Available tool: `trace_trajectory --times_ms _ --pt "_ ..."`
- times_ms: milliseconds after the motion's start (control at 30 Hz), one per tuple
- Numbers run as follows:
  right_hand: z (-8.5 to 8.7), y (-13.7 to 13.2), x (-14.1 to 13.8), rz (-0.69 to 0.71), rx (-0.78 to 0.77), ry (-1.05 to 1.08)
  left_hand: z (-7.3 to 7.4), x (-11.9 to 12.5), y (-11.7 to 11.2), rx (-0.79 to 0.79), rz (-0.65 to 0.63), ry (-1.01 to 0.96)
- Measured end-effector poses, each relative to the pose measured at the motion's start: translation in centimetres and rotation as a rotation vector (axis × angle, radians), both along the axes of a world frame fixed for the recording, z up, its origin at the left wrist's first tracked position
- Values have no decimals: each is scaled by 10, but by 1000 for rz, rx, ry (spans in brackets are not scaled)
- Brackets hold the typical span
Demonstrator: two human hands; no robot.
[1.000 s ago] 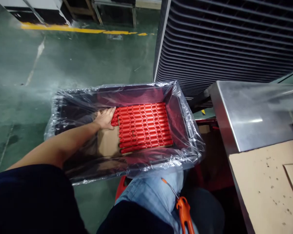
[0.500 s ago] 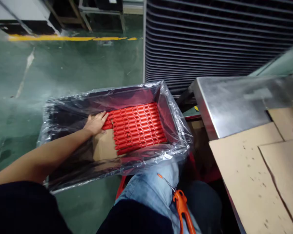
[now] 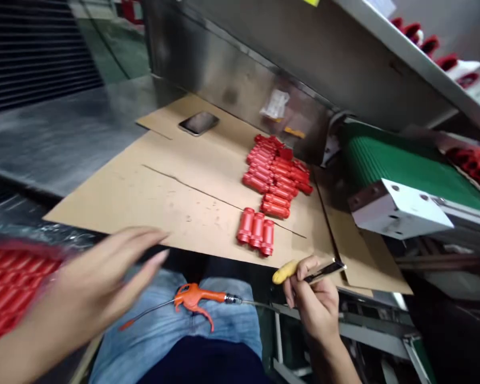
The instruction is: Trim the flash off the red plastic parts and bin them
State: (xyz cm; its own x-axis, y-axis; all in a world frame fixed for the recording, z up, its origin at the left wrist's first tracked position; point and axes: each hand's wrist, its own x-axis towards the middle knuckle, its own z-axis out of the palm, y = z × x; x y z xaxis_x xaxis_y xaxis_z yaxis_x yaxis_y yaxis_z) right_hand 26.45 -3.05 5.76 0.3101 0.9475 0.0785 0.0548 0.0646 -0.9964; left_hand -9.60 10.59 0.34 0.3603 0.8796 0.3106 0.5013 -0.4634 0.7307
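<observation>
Swung round from the crate to the worktop, the view now catches the left hand blurred in motion; it stands open, fingers loosely spread, holding nothing, just beside packed red plastic cylinders under clear film at the near left; right hand pinches a yellow-handled tool between thumb and fingers, dark tip pointing right; loose red plastic cylinders heaped on a cardboard sheet, far of centre; three more side by side, close to its near edge; risks: a nudge from either hand could roll those three over that edge; the tool's tip could mark a cylinder; an orange air blow gun across the jeans could slide off if the legs shift; a smartphone lies far left on the cardboard.
</observation>
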Motion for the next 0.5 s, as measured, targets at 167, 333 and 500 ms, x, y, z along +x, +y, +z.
trace_trajectory --times_ms 167,333,500 --pt "-25 -12 36 -78 1 -212 61 174 13 5 -73 540" --pt "-30 20 57 100 -129 -427 71 212 49 -106 -114 746" --pt "-17 74 60 220 -169 -322 66 205 63 -153 -223 702"
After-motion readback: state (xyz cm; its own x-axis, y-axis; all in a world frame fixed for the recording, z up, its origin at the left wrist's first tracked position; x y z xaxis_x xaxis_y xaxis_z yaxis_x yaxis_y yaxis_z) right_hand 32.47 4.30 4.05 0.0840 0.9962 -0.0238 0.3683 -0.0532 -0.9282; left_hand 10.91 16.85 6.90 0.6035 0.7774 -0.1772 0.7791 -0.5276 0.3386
